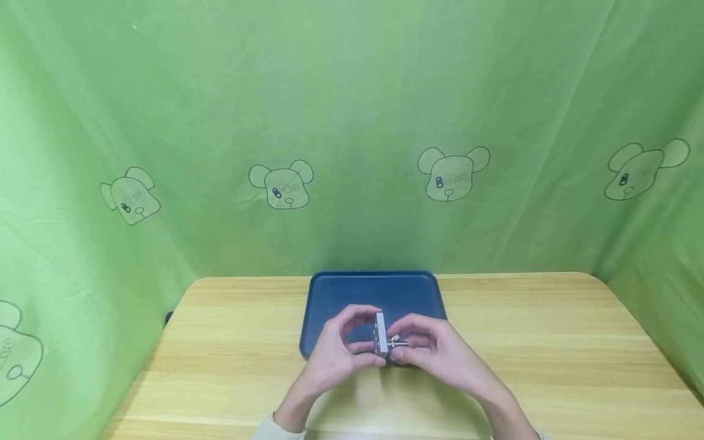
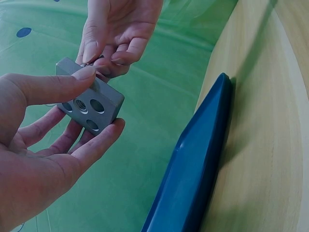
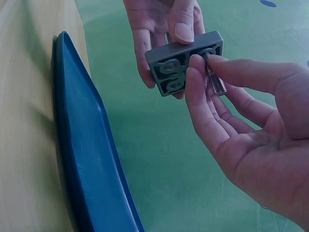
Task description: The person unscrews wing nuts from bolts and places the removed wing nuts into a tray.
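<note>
A grey metal block (image 1: 382, 333) is held on edge above the blue tray by my left hand (image 1: 335, 355), thumb on one edge and fingers on the opposite one. Several round holes, one of them threaded, show on its face (image 2: 81, 106) in the left wrist view. Recessed pockets mark the other face (image 3: 169, 67) in the right wrist view. On that side, my right hand (image 1: 448, 354) pinches a threaded bolt (image 3: 218, 86) between thumb and fingers. The bolt meets the block near one corner; fingertips partly cover that spot, so how deep it sits cannot be seen.
A shallow blue tray (image 1: 379, 287) with a raised rim lies on the wooden table (image 1: 522, 330), beyond and beneath the hands. Green cloth (image 1: 363, 122) printed with bear heads hangs behind the table and along both sides.
</note>
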`<state>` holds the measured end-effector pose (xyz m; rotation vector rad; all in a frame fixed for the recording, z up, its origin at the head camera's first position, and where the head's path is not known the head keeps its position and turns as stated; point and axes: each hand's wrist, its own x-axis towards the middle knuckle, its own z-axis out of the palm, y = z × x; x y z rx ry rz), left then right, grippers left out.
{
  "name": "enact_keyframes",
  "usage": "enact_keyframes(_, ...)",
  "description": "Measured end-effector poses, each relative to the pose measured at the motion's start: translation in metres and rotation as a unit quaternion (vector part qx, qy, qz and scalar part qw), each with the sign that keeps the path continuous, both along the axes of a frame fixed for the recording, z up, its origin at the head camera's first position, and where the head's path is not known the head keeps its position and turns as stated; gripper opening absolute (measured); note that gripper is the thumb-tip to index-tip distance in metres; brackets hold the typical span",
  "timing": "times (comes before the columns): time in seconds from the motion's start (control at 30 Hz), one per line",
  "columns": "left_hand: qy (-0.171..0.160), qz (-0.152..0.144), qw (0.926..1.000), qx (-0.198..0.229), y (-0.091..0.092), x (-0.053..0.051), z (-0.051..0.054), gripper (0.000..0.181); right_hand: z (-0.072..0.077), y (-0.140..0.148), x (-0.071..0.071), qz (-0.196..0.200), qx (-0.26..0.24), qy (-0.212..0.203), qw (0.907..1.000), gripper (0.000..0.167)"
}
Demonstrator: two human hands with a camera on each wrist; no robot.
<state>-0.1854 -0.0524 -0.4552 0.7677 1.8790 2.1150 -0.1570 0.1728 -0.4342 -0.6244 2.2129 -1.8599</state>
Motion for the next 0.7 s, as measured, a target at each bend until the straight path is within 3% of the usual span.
enact_keyframes(0.7, 0.0, -0.002, 1.0, 0.003, 0.0002, 0.0, -0.0004, 0.074, -0.0021, 0.0014, -0.0014, 0.002, -0.001, 0.012, 0.9999, 0.021)
